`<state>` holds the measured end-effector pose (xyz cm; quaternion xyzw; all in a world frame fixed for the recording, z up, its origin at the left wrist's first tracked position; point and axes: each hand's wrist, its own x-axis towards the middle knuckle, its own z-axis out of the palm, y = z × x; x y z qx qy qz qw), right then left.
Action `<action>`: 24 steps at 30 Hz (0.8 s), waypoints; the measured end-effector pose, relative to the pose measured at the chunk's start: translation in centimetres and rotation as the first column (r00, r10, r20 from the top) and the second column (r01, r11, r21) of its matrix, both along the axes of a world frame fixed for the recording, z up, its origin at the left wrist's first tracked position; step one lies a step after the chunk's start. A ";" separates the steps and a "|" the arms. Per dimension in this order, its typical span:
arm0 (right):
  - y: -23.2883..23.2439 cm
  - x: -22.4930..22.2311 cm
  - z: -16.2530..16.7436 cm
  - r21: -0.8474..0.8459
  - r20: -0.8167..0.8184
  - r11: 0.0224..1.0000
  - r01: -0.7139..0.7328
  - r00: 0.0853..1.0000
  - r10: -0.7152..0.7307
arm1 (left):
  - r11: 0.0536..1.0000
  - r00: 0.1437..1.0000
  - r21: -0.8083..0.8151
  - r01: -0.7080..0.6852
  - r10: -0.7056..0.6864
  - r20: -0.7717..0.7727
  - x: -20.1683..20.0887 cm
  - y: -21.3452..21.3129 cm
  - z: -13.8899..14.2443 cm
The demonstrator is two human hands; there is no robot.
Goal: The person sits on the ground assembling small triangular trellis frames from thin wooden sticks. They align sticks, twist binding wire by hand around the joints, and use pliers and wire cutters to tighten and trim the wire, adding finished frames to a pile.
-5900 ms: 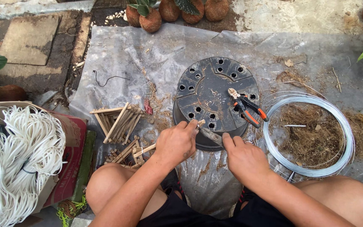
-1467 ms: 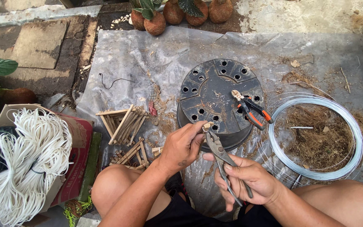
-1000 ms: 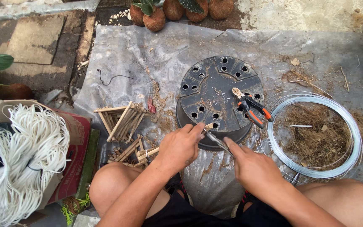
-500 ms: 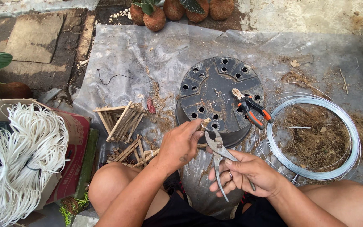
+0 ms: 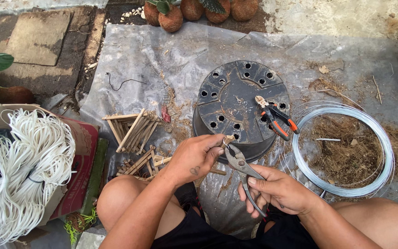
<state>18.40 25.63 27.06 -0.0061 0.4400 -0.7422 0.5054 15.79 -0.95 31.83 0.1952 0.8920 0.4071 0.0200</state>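
An upturned black plastic pot (image 5: 236,99) with drainage holes stands in front of me on a plastic sheet. My left hand (image 5: 194,157) pinches a small wooden piece (image 5: 229,139) at the pot's near edge. My right hand (image 5: 277,189) grips the handles of grey metal pliers (image 5: 239,165), whose jaws point up at that piece beside my left fingers. A second pair of pliers with orange handles (image 5: 275,120) lies on top of the pot.
A coil of silver wire (image 5: 374,138) lies at the right around dry fibre. Small bamboo stick frames (image 5: 134,131) lie left of the pot. A bundle of white cord (image 5: 19,170) sits on a red box at far left. Round husk pots (image 5: 171,16) line the back.
Over the last seconds my right hand swung the pliers up to the pot's edge and back down. Now it sits lower with the jaws against the piece my left hand holds.
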 end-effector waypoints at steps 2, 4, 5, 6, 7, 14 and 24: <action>0.1 -0.1 0.1 0.028 -0.046 0.999 -0.016 0.999 0.017 | 1.000 0.999 -0.012 0.004 -0.004 0.037 0.0 -0.3 0.3; 0.2 -0.1 0.4 0.056 -0.085 0.998 -0.022 0.996 0.027 | 1.000 0.999 -0.011 0.010 -0.009 0.047 0.0 -0.4 0.4; 0.3 -0.1 0.6 0.067 -0.101 0.998 -0.020 0.995 0.027 | 1.000 0.999 -0.005 0.014 -0.014 0.039 0.0 -0.4 0.4; 0.3 -0.1 0.8 0.078 -0.117 0.997 -0.018 0.993 0.027 | 1.000 0.999 0.001 0.018 -0.018 0.031 0.0 -0.4 0.4; 0.3 -0.2 1.0 0.078 -0.117 0.997 -0.028 0.992 0.037 | 1.000 1.000 -0.007 0.018 -0.018 0.026 0.0 -0.4 0.3; 0.4 0.0 1.3 0.044 -0.062 0.998 -0.034 0.997 0.036 | 0.998 0.994 -0.013 0.061 -0.062 -0.089 -0.1 -0.6 -0.1; 0.7 0.3 0.5 -0.003 0.008 1.000 -0.011 1.000 0.011 | 0.996 0.981 -0.005 0.090 -0.090 -0.170 -0.1 -0.8 -0.2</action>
